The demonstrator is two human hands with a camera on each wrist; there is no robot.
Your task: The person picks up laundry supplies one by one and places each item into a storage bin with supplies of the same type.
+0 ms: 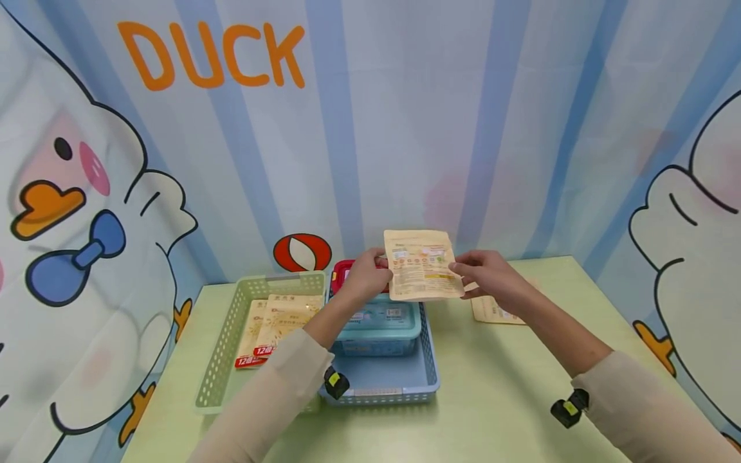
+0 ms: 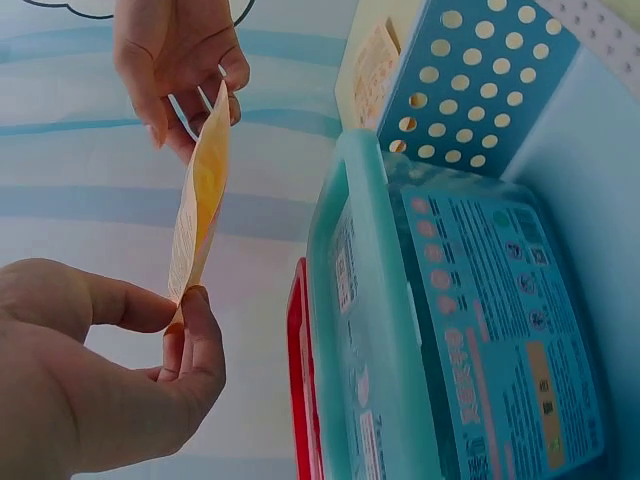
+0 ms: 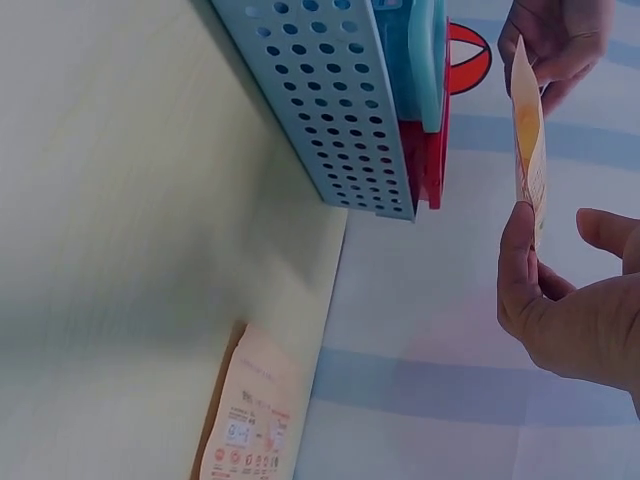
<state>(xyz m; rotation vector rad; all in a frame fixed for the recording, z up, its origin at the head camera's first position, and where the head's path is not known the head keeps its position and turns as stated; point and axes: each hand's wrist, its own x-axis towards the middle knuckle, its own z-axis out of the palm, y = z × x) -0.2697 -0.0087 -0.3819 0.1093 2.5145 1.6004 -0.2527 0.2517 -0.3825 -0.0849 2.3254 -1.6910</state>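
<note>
Both hands hold a flat beige pouch (image 1: 424, 265) with small print on the side that faces up in the head view. My left hand (image 1: 368, 276) pinches its left edge between thumb and fingers, as the left wrist view shows closely. At the opposite edge, the fingertips of my right hand (image 1: 492, 280) grip the pouch, while one digit (image 3: 605, 232) stands off from it. Both wrist views show the pouch edge-on, with a yellowish strip. It is held up over the back of a blue basket (image 1: 399, 397), overlapping the containers there.
Inside the blue basket are a teal-lidded box (image 1: 382, 321) and a red-lidded container (image 1: 341, 270). On its left stands a green basket (image 1: 217, 360) with beige packets (image 1: 289, 321) in it. Another printed pouch (image 1: 492, 312) lies on the table to the right. A striped curtain (image 1: 399, 128) hangs behind.
</note>
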